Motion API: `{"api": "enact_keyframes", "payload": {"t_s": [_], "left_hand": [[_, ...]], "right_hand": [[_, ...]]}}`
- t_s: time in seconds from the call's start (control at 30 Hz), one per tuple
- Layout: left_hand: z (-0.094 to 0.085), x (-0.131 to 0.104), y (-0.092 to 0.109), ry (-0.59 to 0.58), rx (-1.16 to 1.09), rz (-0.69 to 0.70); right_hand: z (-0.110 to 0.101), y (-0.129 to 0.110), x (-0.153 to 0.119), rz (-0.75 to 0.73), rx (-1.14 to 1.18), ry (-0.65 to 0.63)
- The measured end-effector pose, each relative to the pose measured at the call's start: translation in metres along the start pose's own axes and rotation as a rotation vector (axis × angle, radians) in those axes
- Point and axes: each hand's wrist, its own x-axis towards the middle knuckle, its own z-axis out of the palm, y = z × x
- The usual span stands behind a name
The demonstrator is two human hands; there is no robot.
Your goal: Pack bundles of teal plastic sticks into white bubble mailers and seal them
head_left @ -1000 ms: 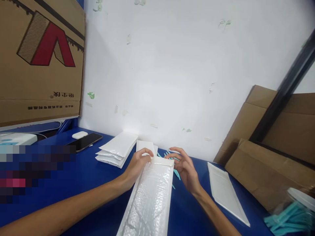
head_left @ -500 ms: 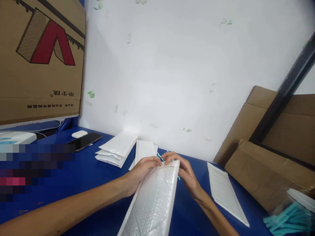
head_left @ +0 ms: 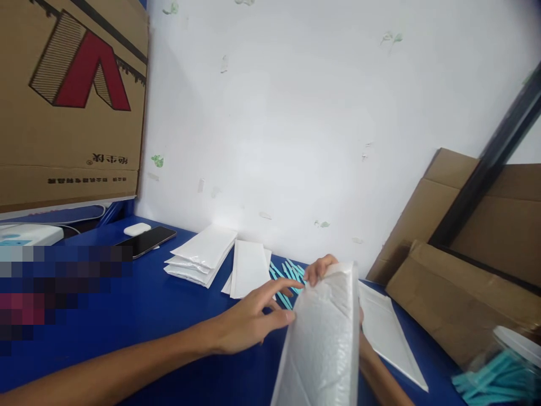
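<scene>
One white bubble mailer point(head_left: 319, 338) is gripped near its upper end by the R hand point(head_left: 320, 269), fingertips curled over the top L corner, rest of hand mostly hidden behind; the L hand point(head_left: 249, 324) is held w/ fingers parted at the mailer's L edge, thumb contact can't be told. Mailer's surface is glossy, pebbled & creased. It's held over the blue table point(head_left: 139, 307), just R of centre; long axis runs away from the person, leaning slightly R, upper end pointed twd the wall point(head_left: 270, 124), lower end cut off by view. Beyond, loose teal sticks point(head_left: 290, 278) are strewn; L of these, flat mailers point(head_left: 250, 269), then a mailer stack point(head_left: 207, 248). Far R, blurred teal strips point(head_left: 492, 375) are contained in a clear, white-lidded jar point(head_left: 518, 345). Printed carton point(head_left: 80, 135), far L: contents hidden.
</scene>
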Motion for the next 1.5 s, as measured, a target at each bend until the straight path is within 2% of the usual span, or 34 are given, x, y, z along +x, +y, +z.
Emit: {"api": "enact_keyframes", "payload": {"t_s": [0.1,0.23,0.3,0.4,0.53,0.63,0.7,0.77,0.87,0.9,0.97,1.03,1.1,1.17,1.23,1.37,1.5], "left_hand": [[0.005,-0.002,-0.001,-0.086,-0.009,0.024],[0.007,-0.002,0.001,-0.188,-0.145,-0.008],[0.006,-0.005,0.006,-0.168,-0.237,-0.039],[0.004,-0.008,0.012,-0.114,-0.320,-0.028],[0.004,-0.003,0.007,-0.114,-0.223,-0.066],[-0.001,0.008,-0.001,0.015,-0.114,-0.091],[-0.010,0.016,-0.004,0.139,-0.059,-0.019],[-0.024,0.023,-0.004,0.306,0.008,0.021],[-0.044,0.028,-0.006,0.540,0.304,0.003],[-0.048,0.028,-0.007,0.572,0.443,0.033],[-0.051,0.026,-0.012,0.550,0.728,0.100],[-0.046,0.022,-0.018,0.480,0.983,0.091],[-0.037,0.017,-0.024,0.375,1.116,0.069],[-0.027,0.013,-0.028,0.234,1.146,0.046],[-0.022,0.011,-0.030,0.159,1.161,0.049],[-0.023,0.014,-0.033,0.169,1.205,0.107],[-0.030,0.018,-0.036,0.148,1.243,0.117]], "right_hand": [[-0.008,-0.005,0.003,-0.053,-0.137,0.083],[-0.005,-0.010,0.003,-0.060,-0.550,0.071],[0.000,-0.011,0.001,-0.059,-0.735,0.018],[0.007,-0.007,-0.001,-0.005,-0.871,-0.035],[0.004,0.002,0.006,0.060,-0.932,-0.036],[0.001,0.011,0.031,0.038,-1.039,-0.055],[0.001,0.018,0.058,0.054,-1.183,-0.088],[0.004,0.029,0.091,0.199,-1.326,-0.222],[0.010,0.053,0.133,0.300,-1.333,-0.313],[0.012,0.062,0.142,0.319,-1.334,-0.323],[0.017,0.082,0.154,0.352,-1.335,-0.344],[0.024,0.100,0.156,0.381,-1.339,-0.379],[0.030,0.113,0.153,0.395,-1.353,-0.420],[0.034,0.118,0.147,0.389,-1.390,-0.439],[0.035,0.115,0.142,0.367,-1.456,-0.412],[0.031,0.095,0.131,0.361,-1.596,-0.333],[0.023,0.075,0.116,0.377,-1.654,-0.353]]}}
